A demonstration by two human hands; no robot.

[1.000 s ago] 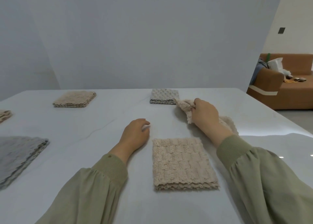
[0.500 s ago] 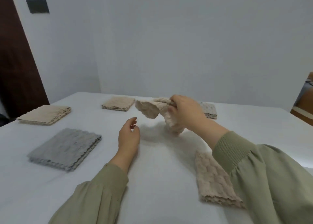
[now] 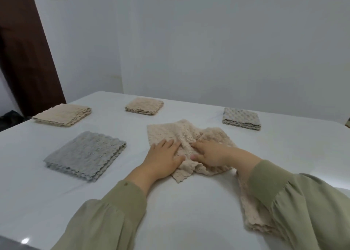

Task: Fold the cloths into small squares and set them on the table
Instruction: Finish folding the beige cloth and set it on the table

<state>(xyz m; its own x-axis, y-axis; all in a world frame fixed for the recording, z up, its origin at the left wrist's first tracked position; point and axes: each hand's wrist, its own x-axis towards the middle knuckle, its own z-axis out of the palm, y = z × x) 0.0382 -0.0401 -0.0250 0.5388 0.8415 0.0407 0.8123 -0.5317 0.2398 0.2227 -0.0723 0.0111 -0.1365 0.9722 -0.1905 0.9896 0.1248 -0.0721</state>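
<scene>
The left hand (image 3: 162,157) and right hand (image 3: 210,153) press flat, fingers straight, gripping nothing, on a rumpled beige textured cloth (image 3: 181,134) on the white desk (image 3: 56,193); it seemingly needs smoothing before folding.

— Where are the hands?
— Both are on the rumpled beige cloth (image 3: 174,132) in the middle of the white bench (image 3: 189,212). The left hand (image 3: 162,159) lies flat on it with straight fingers. The right hand (image 3: 212,153) rests just beside, fingers stretched over the bunched part.
— And around it?
— A folded grey cloth (image 3: 85,153) lies toward the left edge and a folded beige cloth (image 3: 62,114) near the far left corner. A smaller beige square (image 3: 144,106) sits by the far edge and a pale grey folded cloth (image 3: 241,118) far right. A beige folded pile (image 3: 251,215) lies partly under the right sleeve (image 3: 284,202).
</scene>
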